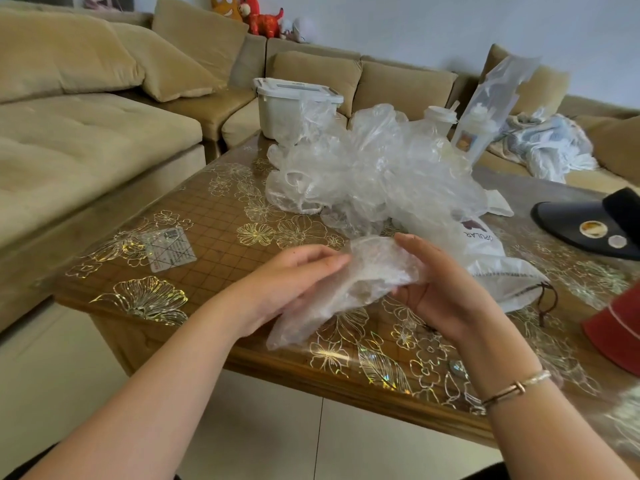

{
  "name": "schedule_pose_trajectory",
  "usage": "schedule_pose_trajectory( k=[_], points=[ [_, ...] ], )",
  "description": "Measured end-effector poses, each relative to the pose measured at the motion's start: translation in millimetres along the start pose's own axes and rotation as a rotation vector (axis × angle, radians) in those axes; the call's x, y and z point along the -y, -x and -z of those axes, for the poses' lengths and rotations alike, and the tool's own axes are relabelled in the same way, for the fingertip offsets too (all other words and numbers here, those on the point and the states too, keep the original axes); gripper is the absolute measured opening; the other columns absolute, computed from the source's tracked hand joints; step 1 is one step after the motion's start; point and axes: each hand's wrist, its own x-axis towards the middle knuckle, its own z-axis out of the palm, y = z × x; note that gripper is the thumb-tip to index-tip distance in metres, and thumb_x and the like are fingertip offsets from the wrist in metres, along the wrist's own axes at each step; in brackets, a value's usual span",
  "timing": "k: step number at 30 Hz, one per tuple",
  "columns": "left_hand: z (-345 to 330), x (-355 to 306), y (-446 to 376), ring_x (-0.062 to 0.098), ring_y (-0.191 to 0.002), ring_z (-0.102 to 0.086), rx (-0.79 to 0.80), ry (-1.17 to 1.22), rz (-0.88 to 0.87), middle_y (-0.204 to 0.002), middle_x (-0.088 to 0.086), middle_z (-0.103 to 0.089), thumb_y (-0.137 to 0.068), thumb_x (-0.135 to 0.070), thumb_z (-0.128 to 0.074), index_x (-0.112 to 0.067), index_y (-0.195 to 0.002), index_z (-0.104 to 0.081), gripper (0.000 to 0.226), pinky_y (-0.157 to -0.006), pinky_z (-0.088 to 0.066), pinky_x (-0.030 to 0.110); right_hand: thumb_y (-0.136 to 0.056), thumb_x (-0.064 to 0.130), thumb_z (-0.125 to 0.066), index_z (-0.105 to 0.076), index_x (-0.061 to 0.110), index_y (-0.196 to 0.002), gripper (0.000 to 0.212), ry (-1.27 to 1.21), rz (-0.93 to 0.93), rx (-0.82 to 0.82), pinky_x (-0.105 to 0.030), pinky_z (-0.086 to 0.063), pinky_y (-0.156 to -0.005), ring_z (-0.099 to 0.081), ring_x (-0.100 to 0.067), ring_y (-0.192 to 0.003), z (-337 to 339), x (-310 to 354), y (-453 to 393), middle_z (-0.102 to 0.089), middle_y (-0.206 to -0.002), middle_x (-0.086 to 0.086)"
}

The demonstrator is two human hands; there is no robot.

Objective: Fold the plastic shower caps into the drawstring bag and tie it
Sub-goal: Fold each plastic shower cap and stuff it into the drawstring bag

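Left hand: my left hand holds the left part of one folded shower cap, fingers extended along its upper face and thumb beneath it.
Right hand: my right hand grips the cap's right end, fingers curled round the plastic; a bracelet sits on that wrist.
Held cap: flattened into a long strip, raised just above the near edge of the tabletop, its lower end hanging toward that edge.
Remaining caps: a loose pile of clear shower caps lies at the middle of the tabletop, toward the far edge.
Drawstring bag: the white drawstring bag lies flat on the tabletop just right of my right hand, mouth gathered, its dark cord trailing toward the near edge.
Far edge: a white lidded container stands at the far left corner, partly behind the pile.
Right edge: a black visor and a red hat rest there.
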Motion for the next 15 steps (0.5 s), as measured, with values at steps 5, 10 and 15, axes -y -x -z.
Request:
schedule_pose_trajectory(
  k=[5,10,15],
  points=[
    [-0.6,-3.4,-0.7,0.01,-0.075,-0.069,-0.115,0.098,0.045,-0.101,-0.002,-0.072,-0.089,-0.024,-0.067,-0.022,-0.111,-0.064,0.022,-0.055,-0.051,0.02,-0.096,0.026,-0.052,-0.051,-0.001,-0.124,0.039,-0.321,0.047,0.028,-0.026,-0.06,-0.07,-0.068,-0.021,-0.085,-1.0,-1.1,-1.2,-0.067,-0.1,-0.012],
    [5.9,-2.0,-8.6,0.019,-0.089,-0.072,-0.354,0.396,0.027,-0.111,0.004,-0.071,-0.089,-0.009,-0.066,-0.016,-0.121,-0.055,0.035,-0.061,-0.057,0.028,-0.086,0.019,-0.061,-0.032,0.017,-0.146,0.067,0.177,0.26,-0.138,-0.032,-0.052,-0.099,-0.052,-0.018,-0.13,-3.4,-16.7,-4.3,-0.045,-0.147,0.0],
    [9.4,12.2,-14.7,0.025,-0.095,-0.069,-0.495,0.567,0.087,-0.117,0.013,-0.066,-0.092,0.0,-0.061,-0.012,-0.127,-0.049,0.039,-0.052,-0.056,0.026,-0.087,0.022,-0.069,-0.016,0.028,-0.155,0.086,1.417,0.738,0.018,-0.042,-0.012,-0.123,-0.002,-0.012,-0.152,-7.0,-49.9,-2.2,-0.006,-0.165,0.006]
  ],
)
